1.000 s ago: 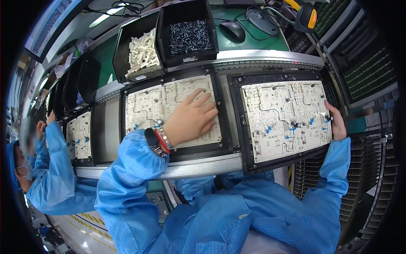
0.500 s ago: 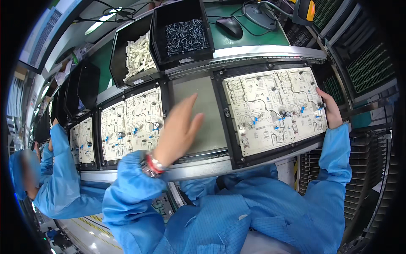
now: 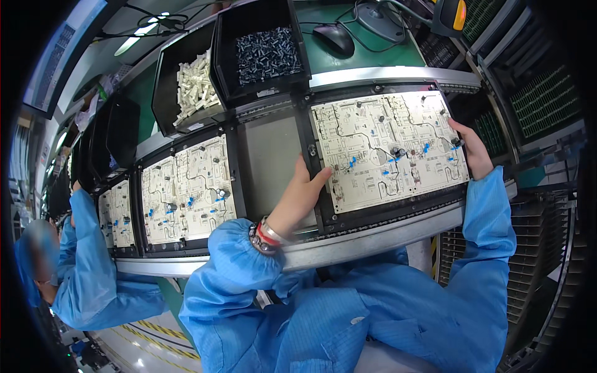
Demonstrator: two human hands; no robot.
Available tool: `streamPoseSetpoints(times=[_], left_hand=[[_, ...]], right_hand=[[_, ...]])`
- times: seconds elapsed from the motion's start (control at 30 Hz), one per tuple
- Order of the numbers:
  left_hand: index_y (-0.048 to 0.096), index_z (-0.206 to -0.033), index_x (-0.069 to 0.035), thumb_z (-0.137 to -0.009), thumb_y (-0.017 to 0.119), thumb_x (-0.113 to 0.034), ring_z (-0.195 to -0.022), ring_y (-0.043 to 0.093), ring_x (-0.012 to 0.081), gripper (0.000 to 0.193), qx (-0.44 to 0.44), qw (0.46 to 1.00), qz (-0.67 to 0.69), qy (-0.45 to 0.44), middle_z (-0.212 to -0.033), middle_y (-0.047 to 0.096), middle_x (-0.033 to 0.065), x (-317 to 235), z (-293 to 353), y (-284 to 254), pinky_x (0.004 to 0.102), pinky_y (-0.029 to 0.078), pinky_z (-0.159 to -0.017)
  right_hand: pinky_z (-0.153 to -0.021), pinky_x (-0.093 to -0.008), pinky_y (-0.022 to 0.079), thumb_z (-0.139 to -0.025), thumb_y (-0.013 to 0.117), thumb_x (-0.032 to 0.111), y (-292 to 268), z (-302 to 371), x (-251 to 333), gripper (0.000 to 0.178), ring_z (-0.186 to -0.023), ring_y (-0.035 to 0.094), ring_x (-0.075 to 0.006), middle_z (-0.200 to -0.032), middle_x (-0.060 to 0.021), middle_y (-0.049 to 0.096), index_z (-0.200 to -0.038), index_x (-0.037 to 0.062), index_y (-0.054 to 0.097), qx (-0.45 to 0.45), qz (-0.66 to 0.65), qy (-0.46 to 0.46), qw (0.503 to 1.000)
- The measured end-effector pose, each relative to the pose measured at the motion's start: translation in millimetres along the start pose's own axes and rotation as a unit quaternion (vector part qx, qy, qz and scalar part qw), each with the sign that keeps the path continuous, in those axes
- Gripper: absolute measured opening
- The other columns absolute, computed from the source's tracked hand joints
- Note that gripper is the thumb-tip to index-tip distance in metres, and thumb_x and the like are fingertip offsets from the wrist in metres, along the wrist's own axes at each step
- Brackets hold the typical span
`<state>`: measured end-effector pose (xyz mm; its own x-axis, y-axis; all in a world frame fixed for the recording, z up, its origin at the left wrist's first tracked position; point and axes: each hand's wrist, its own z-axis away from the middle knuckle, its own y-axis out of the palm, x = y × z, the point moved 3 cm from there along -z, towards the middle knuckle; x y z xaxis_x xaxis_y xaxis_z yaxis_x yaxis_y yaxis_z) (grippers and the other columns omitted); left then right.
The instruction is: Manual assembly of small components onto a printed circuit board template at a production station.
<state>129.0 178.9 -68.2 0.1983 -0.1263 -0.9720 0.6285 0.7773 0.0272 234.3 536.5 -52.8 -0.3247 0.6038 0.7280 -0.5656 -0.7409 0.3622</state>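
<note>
A pale circuit board [image 3: 385, 133] with black and blue components lies in a black carrier frame [image 3: 316, 186] on the rail line in front of me. My left hand [image 3: 300, 198] grips the frame's left side, its thumb near the board's edge. At the board's right edge, my right hand [image 3: 474, 149] is closed, with a fingertip at the upper side; its other fingers are partly hidden. To the left, beyond a bare grey gap, sits a second circuit board [image 3: 186, 193] in a similar frame. Neither hand touches that one.
Behind the rail [image 3: 385, 76] stand a black bin of white parts [image 3: 198, 87] and a black bin of dark parts [image 3: 270, 56]. A mouse [image 3: 334, 40] and scanner [image 3: 449, 15] lie farther back. Another person's blue sleeve [image 3: 93, 248] is at left; slotted racks [image 3: 541, 248] stand right.
My left hand has come down and right from over the gap onto the frame's left side. The near board and frame have shifted slightly left, with my right hand staying at the right edge.
</note>
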Motion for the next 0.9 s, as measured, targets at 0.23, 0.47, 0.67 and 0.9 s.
streamPoseSetpoints(times=[0.23,0.47,0.67,0.9], left_hand=[[0.019,-0.132,0.004,-0.089,0.051,-0.013,-0.114,0.046,0.0235,0.056,-0.005,1.0,-0.015,0.026,-0.122,0.046,0.0188,2.1,-5.9,-2.7,0.0315,0.037,-0.096],[0.018,-0.132,0.004,-0.089,0.051,-0.012,-0.114,0.046,0.0236,0.056,0.003,1.0,-0.023,0.019,-0.123,0.045,0.0185,-0.9,-2.9,-8.3,0.0314,0.037,-0.096],[0.02,-0.131,0.005,-0.088,0.053,-0.012,-0.111,0.047,0.0233,0.056,-0.002,1.0,-0.03,0.007,-0.122,0.046,0.0184,3.4,-8.6,-8.0,0.0311,0.039,-0.094],[0.019,-0.126,0.006,-0.085,0.057,-0.012,-0.108,0.049,0.0229,0.058,0.013,1.0,-0.013,0.015,-0.118,0.047,0.0197,6.8,-13.6,-5.5,0.0306,0.042,-0.089]], right_hand=[[-0.078,-0.0291,0.05,-0.086,0.057,0.026,5.0,-9.0,5.5,0.035,-0.088,0.063,-0.0181,-0.105,-0.0107,0.064,-0.111,0.0011,0.058,-0.031,0.041,-0.011,0.999],[-0.078,-0.0291,0.05,-0.087,0.056,0.026,4.9,-12.0,3.8,0.034,-0.088,0.063,-0.018,-0.105,-0.0111,0.063,-0.111,0.0008,0.058,0.003,0.013,0.008,1.0],[-0.082,-0.0296,0.048,-0.087,0.056,0.026,-5.6,-18.5,5.7,0.036,-0.09,0.062,-0.0166,-0.105,-0.0104,0.064,-0.111,-0.0003,0.057,0.008,0.033,0.001,0.999],[-0.07,-0.0219,0.041,-0.086,0.058,0.024,-12.1,-14.9,20.7,0.034,-0.08,0.051,-0.0091,-0.091,-0.0031,0.056,-0.113,0.0033,0.058,-0.141,0.388,-0.289,0.864]])
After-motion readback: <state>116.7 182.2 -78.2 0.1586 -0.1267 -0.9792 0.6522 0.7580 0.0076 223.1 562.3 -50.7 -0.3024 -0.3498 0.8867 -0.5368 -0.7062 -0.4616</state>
